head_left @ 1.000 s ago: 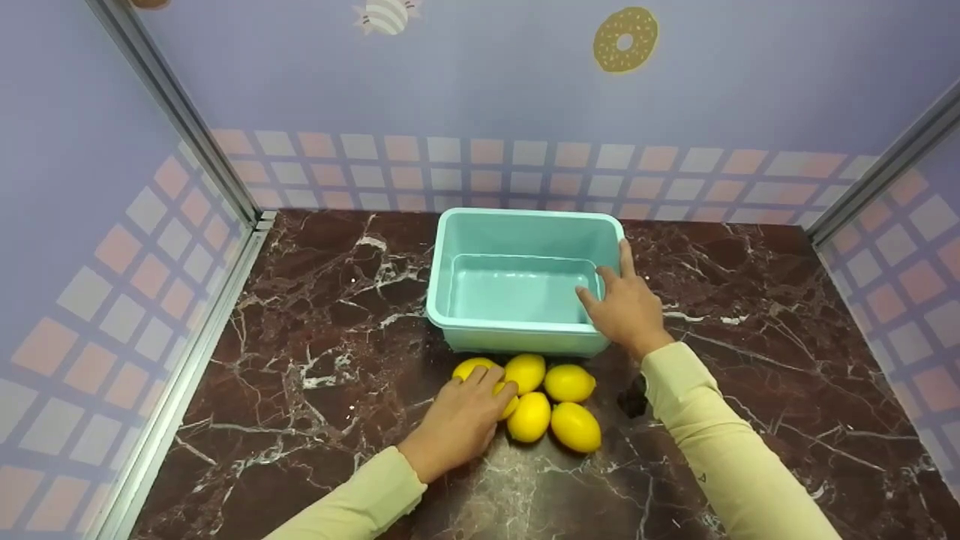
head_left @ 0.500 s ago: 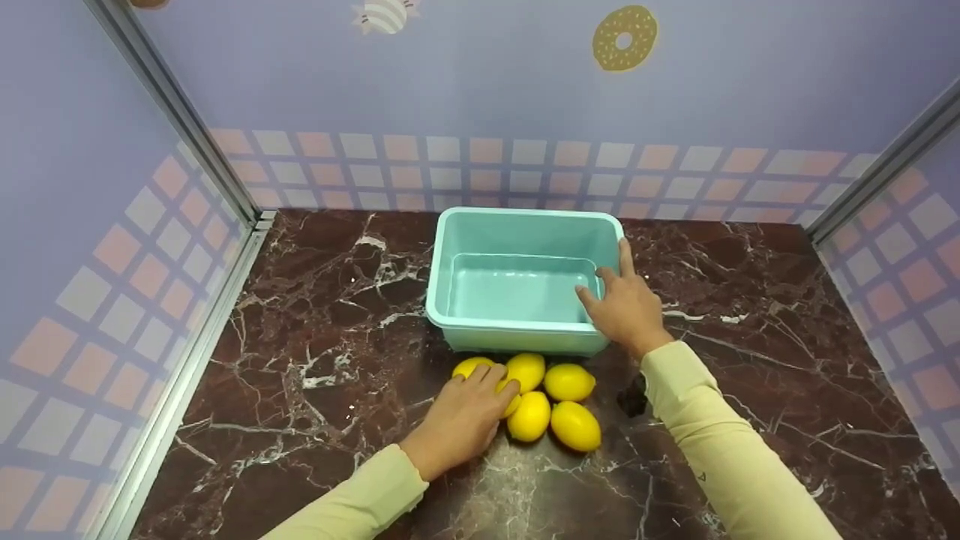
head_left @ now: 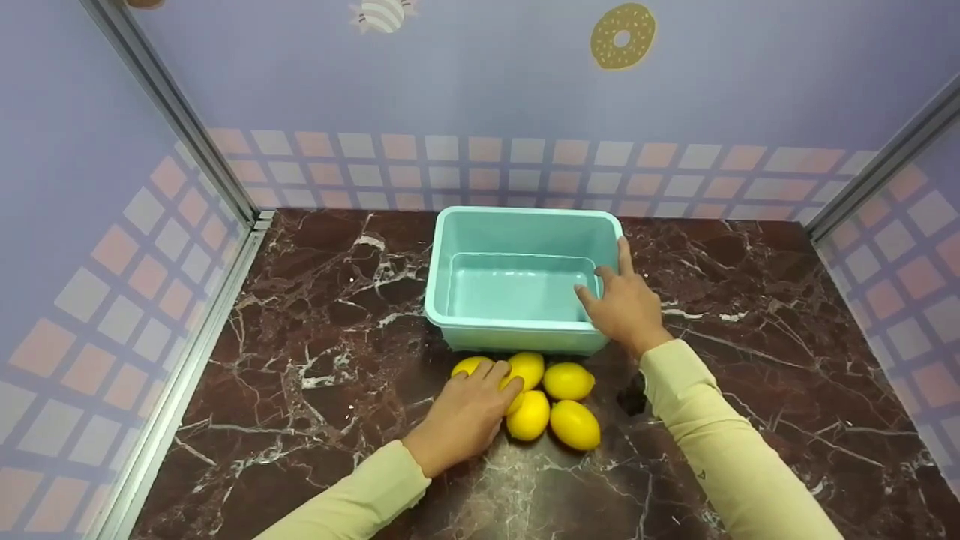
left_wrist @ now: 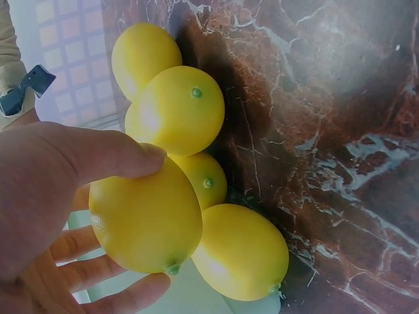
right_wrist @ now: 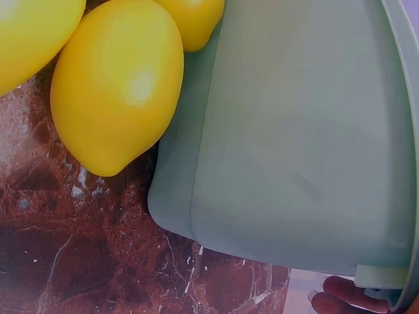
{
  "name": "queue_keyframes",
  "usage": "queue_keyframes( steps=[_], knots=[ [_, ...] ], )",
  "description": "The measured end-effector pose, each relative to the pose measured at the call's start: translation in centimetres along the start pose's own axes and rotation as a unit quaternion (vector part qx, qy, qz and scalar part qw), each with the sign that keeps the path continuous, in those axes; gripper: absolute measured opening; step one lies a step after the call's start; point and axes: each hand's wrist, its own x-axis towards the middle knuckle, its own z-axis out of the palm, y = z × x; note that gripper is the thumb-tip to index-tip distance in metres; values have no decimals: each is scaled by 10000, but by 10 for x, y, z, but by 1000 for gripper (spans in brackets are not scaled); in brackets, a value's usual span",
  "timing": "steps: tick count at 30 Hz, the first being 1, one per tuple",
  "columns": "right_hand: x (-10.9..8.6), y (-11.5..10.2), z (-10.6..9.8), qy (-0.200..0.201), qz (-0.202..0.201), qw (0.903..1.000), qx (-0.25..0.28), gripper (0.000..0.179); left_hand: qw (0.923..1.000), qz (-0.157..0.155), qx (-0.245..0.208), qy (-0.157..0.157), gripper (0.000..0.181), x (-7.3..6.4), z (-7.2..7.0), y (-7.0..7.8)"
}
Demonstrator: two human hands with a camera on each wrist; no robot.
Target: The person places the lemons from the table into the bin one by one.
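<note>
My left hand (head_left: 465, 416) grips a yellow lemon (left_wrist: 147, 219), its thumb laid across one side and the fingers spread behind. Other lemons crowd beside it in front of the basin: one at the left (head_left: 469, 366), partly covered by my fingers, and several to the right, including the nearest right one (head_left: 576, 426). A light teal plastic basin (head_left: 525, 325) stands behind them with nothing inside. My right hand (head_left: 628, 307) holds the basin's right rim, thumb on the inner side; in the right wrist view, fingers (right_wrist: 347, 294) curl beneath the rim outside.
Dark red marbled tabletop (head_left: 315, 420) lies under everything. A lilac wall (head_left: 480, 75) with pink and white squares rises behind the basin, with metal-framed side panels left and right. A small dark object (head_left: 632, 396) shows beside the right cuff.
My left hand and its lemon have shifted slightly up and to the right, over the neighbouring lemons. My right hand and the basin stay put.
</note>
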Motion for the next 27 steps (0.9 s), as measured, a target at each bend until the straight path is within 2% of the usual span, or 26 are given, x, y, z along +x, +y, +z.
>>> queue_keyframes(
  steps=[15,27],
  knots=[
    [0,-1,-1,4,-5,10000,2,61,9993,-41,-46,-376,36,8,-8,4],
    [0,-1,1,22,-15,10000,6,60,9994,-17,-30,-348,34,13,-10,7]
  ],
)
